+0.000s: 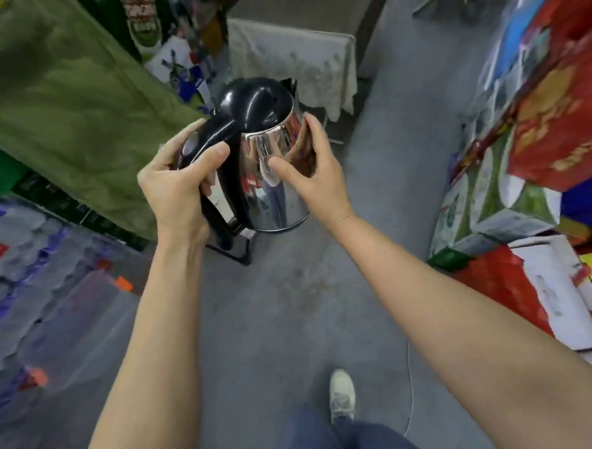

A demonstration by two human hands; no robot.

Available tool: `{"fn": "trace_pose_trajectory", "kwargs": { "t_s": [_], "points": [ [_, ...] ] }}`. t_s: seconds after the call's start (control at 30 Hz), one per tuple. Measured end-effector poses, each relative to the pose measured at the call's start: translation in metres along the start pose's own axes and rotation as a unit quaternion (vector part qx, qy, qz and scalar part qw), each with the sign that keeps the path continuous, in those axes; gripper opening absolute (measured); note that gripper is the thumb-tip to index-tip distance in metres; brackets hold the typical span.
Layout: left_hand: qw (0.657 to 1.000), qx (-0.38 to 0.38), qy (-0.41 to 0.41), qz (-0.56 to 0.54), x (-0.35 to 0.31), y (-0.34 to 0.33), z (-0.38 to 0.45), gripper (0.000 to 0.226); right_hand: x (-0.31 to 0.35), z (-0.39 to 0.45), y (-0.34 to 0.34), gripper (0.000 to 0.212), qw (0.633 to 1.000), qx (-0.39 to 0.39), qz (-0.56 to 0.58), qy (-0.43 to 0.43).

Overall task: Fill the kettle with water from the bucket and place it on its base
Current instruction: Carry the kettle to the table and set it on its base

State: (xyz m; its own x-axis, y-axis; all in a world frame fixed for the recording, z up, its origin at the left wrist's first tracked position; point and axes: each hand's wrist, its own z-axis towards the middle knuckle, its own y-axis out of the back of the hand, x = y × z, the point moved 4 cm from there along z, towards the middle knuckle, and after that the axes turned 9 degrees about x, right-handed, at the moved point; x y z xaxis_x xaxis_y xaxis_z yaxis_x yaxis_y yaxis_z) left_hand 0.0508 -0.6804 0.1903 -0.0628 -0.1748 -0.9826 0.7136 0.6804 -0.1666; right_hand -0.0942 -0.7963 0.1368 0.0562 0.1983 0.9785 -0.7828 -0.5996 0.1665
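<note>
Cluttered shop aisle, concrete floor [275, 311]. My left grip [179, 182] held the kettle [272, 198] by its handle [217, 218], wrapped tight; right grip [315, 168] cupped the steel side, probably steadying it midair, lid [257, 102] closed.

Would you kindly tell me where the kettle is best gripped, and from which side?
Grip the black handle of the kettle from the person's left, fingers wrapped round it, as the left hand does: it juts out as a loop there. The tapered steel body, which the right hand cups, offers no firm hold.
</note>
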Motion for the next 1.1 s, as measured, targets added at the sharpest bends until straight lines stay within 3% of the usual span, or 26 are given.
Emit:
{"fn": "trace_pose_trajectory", "kwargs": {
  "t_s": [0.3,0.6,1.1],
  "points": [
    [0.994,0.1,0.006,-0.033,0.017,-0.11,0.122,0.046,-0.018,0.099,0.096,0.09,0.993,-0.117,-0.02,0.002],
    [0.986,0.165,0.008,-0.037,0.028,-0.204,0.243,0.047,-0.026,0.206,0.172,0.089,0.985,-0.173,-0.02,0.001],
    [0.987,0.157,-0.014,-0.02,0.071,-0.355,0.436,0.052,-0.066,0.414,0.309,0.087,0.987,-0.157,-0.027,0.007]
  ]
}}
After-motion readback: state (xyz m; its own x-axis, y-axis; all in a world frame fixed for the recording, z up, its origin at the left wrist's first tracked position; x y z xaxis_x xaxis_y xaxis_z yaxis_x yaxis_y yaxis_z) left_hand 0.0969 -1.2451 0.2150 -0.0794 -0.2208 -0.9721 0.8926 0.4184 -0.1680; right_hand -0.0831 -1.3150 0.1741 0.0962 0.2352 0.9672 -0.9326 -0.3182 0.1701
